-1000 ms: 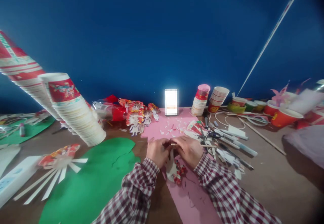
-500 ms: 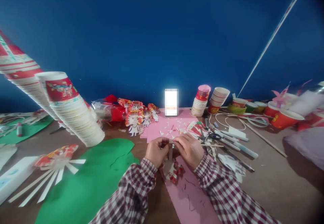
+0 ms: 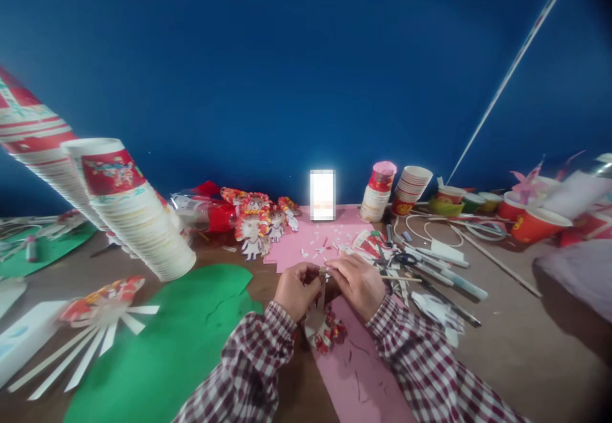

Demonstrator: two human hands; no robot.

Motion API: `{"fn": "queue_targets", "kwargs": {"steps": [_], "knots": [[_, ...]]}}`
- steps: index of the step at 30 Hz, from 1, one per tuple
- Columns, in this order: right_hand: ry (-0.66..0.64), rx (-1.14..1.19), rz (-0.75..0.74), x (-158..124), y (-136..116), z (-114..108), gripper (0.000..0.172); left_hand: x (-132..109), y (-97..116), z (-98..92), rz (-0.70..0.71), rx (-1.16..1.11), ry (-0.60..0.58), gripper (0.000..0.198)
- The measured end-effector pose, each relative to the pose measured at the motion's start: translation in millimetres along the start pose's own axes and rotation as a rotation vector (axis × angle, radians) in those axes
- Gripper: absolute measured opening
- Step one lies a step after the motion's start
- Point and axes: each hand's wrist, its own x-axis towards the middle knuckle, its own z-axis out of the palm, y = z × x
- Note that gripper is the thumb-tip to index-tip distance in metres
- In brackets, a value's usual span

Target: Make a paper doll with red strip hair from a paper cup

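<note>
Left hand (image 3: 294, 289) and right hand (image 3: 356, 286) meet at a paper strip (image 3: 322, 292)

The counter (image 3: 516, 340) runs back to a blue wall (image 3: 287, 78), its far edge lined with cup stacks, paper figures (image 3: 253, 231) and small cups. The hands work near the middle, over pink paper (image 3: 363, 365) that stretches from below the wrists toward the wall. On the left, a green sheet (image 3: 176, 340) reaches close to the left sleeve, and a tall leaning cup stack (image 3: 143, 219) stands beyond it. On the right, scissors (image 3: 406, 258) and pens (image 3: 459, 279) crowd just past the right hand. More room lies nearer the body, where brown counter spreads between the right sleeve and a pale bag (image 3: 581, 276).

The paper cut-out (image 3: 316, 324), a pale piece with red and orange curls along one side, hangs below and between the hands. Its strip rises to the fingertips. The left fingers pinch this strip near its upper end. The right fingers are bent together at the same spot; whether they grip the strip cannot be told. A thin stick (image 3: 404, 279) shows past the right hand, pointing right.
</note>
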Motion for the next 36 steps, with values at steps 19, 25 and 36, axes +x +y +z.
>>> {"fn": "queue_targets", "kwargs": {"steps": [19, 25, 36], "knots": [[0.004, 0.062, -0.011, 1.4, -5.1, -5.7, 0.019, -1.3, 8.9, -1.0, 0.006, 0.054, 0.006, 0.025], [-0.043, 0.102, 0.014, 1.6, -4.8, -5.8, 0.019, -1.6, 8.1, -0.4, 0.007, 0.04, 0.0, 0.024], [-0.013, 0.019, -0.059, 1.3, -6.2, -6.2, 0.017, -1.5, 8.0, -4.0, -0.041, -0.001, -0.029, 0.032]]}}
